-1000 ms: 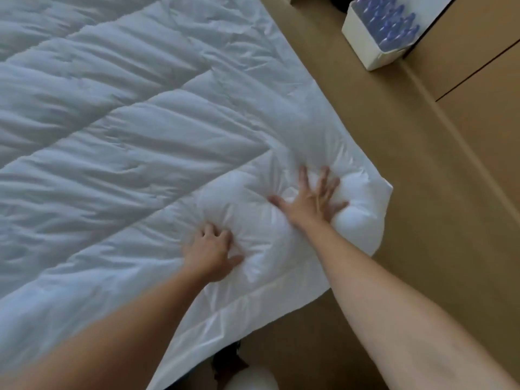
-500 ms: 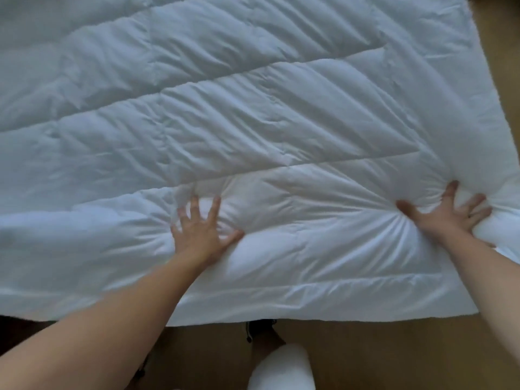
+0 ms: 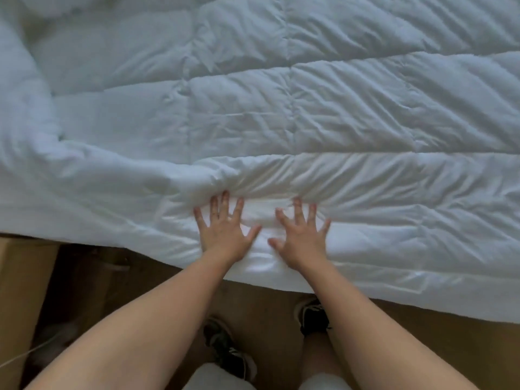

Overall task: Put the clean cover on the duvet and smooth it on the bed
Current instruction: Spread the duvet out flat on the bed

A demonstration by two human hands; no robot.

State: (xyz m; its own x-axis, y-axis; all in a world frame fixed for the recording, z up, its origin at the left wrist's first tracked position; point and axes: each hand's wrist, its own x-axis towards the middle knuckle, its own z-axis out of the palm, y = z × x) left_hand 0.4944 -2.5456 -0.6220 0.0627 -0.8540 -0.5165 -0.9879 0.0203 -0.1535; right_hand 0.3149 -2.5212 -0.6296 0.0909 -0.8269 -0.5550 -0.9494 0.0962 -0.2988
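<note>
A white quilted duvet (image 3: 281,108) in its cover lies spread over the bed and fills the upper part of the view. Its near edge hangs just past my hands. My left hand (image 3: 225,232) and my right hand (image 3: 302,235) lie flat side by side on the duvet near that edge, fingers spread and straight, pressing the fabric down. A ridge of bunched cloth rises just beyond my fingertips. At the far left the duvet is rumpled into a thick fold (image 3: 28,130).
Brown wooden floor (image 3: 450,347) runs along the bed's near side. My dark shoes (image 3: 312,316) stand on it below my arms. A thin pale cable (image 3: 25,356) crosses the floor at lower left, next to a light brown panel (image 3: 19,291).
Both hands have come together near the edge's middle; before, they were wide apart, the right near the corner. My left hand went from curled to flat. The view has shifted left.
</note>
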